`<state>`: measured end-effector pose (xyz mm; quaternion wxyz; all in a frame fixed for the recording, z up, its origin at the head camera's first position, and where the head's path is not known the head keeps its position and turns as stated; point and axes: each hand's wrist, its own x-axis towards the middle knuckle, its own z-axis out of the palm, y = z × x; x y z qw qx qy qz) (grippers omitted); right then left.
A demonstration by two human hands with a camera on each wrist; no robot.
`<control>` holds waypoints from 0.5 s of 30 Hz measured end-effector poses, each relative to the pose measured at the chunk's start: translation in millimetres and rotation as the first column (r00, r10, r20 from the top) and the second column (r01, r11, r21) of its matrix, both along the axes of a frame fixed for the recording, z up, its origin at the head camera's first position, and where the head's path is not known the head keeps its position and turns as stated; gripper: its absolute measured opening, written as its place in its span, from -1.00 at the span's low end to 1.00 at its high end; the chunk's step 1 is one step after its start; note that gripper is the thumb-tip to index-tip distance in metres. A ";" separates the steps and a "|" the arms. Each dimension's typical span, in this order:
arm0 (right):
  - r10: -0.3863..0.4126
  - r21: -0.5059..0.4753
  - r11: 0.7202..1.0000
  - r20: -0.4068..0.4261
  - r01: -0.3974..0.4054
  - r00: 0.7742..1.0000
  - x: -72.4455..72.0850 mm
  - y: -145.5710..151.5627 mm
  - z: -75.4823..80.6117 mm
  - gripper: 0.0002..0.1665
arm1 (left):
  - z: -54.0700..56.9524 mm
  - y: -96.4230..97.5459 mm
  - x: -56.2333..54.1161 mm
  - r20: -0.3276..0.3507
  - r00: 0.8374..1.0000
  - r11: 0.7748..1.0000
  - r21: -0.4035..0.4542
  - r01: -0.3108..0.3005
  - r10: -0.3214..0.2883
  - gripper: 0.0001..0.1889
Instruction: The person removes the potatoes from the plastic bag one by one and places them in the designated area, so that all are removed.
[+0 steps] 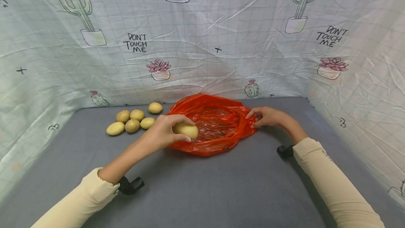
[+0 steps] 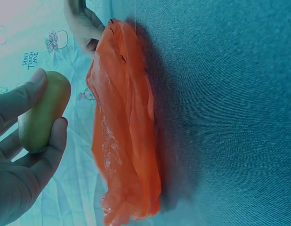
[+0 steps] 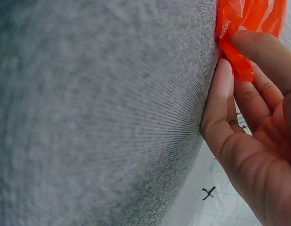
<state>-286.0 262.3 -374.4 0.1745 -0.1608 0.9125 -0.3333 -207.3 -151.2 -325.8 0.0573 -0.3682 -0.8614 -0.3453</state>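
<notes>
In the head view, my left hand [image 1: 164,129] grips a yellow potato [image 1: 186,130] between thumb and fingers, over the left part of a red plastic bag [image 1: 205,149]. The left wrist view shows this potato [image 2: 44,113] above and apart from the bag [image 2: 126,127]. The bag lies on the table with its mouth spread wide and facing up. At its right edge, my right hand [image 1: 269,116] pinches the plastic. Up close in the right wrist view, a crumpled fold of the bag [image 3: 239,61] sits between the thumb and fingers of that hand [image 3: 258,136].
Several loose potatoes [image 1: 132,126] lie left of the bag, with one potato [image 1: 155,107] a little apart near the back. Grey cloth covers the table [image 1: 215,189]. A printed curtain [image 1: 202,45] closes off the back and both sides.
</notes>
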 end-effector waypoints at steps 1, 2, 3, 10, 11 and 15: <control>-0.004 -0.002 1.000 0.003 0.004 1.000 -0.1 -0.1 -0.1 -0.57 | -0.5 -0.8 0.8 0.003 1.000 1.000 0.003 -0.001 0.001 -0.60; -0.002 -0.003 1.000 0.004 0.002 1.000 -0.2 0.0 -0.3 -0.57 | -1.0 -1.6 1.7 0.005 1.000 1.000 0.005 -0.003 0.003 -0.60; -0.001 -0.003 1.000 0.004 0.001 1.000 -0.3 0.1 -0.6 -0.57 | -1.4 -2.4 2.6 0.007 1.000 1.000 0.007 -0.005 0.005 -0.59; 0.008 0.011 1.000 -0.003 -0.007 1.000 -1.3 0.8 -0.8 -0.57 | -1.3 -8.1 8.2 0.012 0.999 0.999 0.021 -0.031 0.031 -0.58; 0.007 0.011 1.000 -0.003 -0.007 1.000 -1.1 0.5 -0.7 -0.57 | -1.7 -9.0 8.6 0.009 0.999 0.999 0.023 -0.038 0.038 -0.57; 0.004 0.001 1.000 0.004 -0.004 1.000 -0.1 0.2 0.1 -0.57 | -2.9 -12.1 10.6 0.004 0.998 0.997 0.047 -0.061 0.061 -0.56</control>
